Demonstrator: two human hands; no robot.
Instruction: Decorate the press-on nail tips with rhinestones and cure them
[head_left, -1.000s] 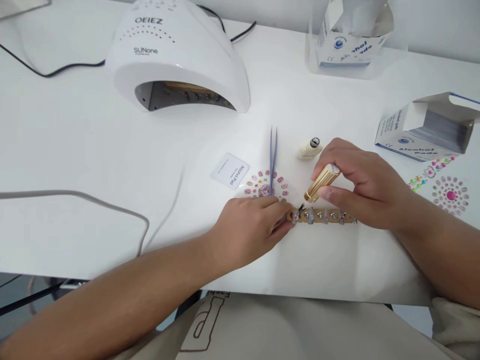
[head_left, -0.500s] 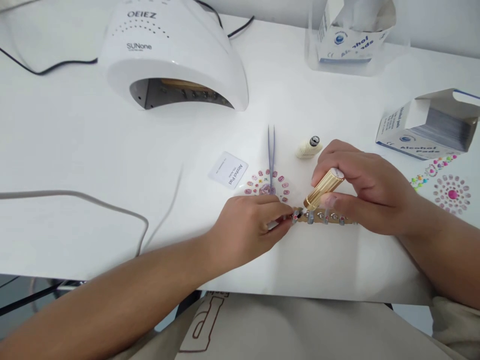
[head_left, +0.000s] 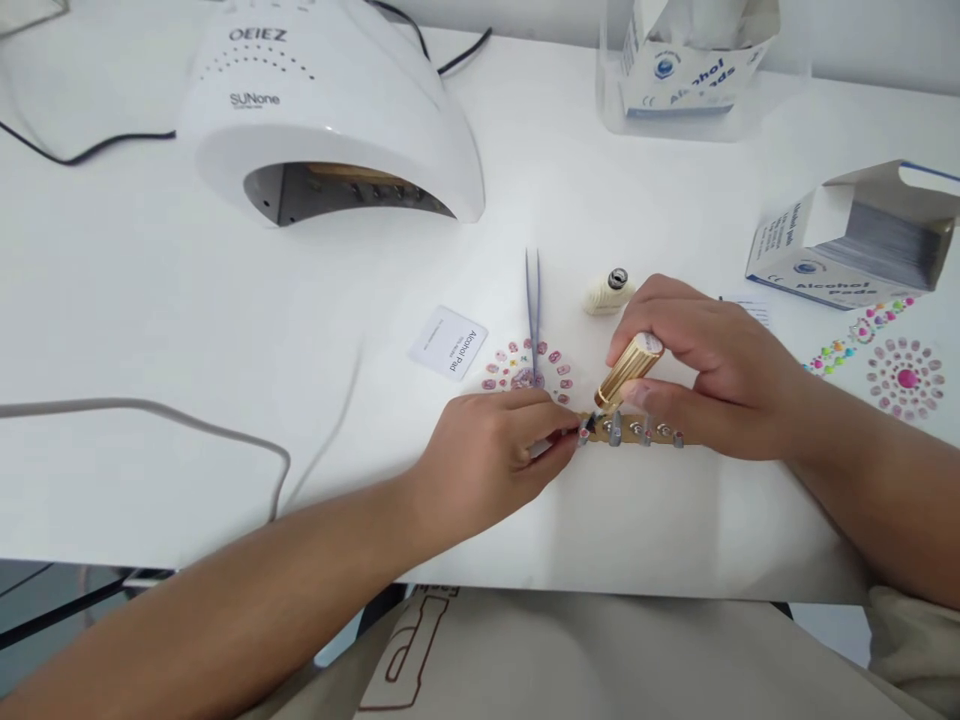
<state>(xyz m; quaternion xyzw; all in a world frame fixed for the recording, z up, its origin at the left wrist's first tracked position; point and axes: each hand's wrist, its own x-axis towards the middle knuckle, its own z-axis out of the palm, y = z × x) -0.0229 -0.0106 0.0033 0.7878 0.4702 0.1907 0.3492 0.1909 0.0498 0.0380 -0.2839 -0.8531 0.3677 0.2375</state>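
My right hand (head_left: 712, 375) is closed around a gold polish brush cap (head_left: 627, 371), its dark brush tip touching the leftmost nail tip on a wooden strip (head_left: 637, 430) that carries several small nail tips. My left hand (head_left: 491, 455) pinches the left end of that strip, fingers closed. The open cream polish bottle (head_left: 609, 292) lies just behind my right hand. Purple tweezers (head_left: 533, 310) rest on a round gem sticker sheet (head_left: 529, 367) behind my left hand.
A white nail lamp (head_left: 330, 110) stands at the back left with a black cable. An alcohol pad sachet (head_left: 448, 343) lies left of the tweezers. Alcohol pad boxes sit at the back (head_left: 686, 60) and right (head_left: 855, 250). Gem stickers (head_left: 904, 378) lie far right. A grey cable (head_left: 150, 415) crosses the left.
The view has shifted slightly. My right hand has tilted the gold brush cap lower, bringing the tip onto the leftmost nail tip. My left hand keeps its hold on the strip.
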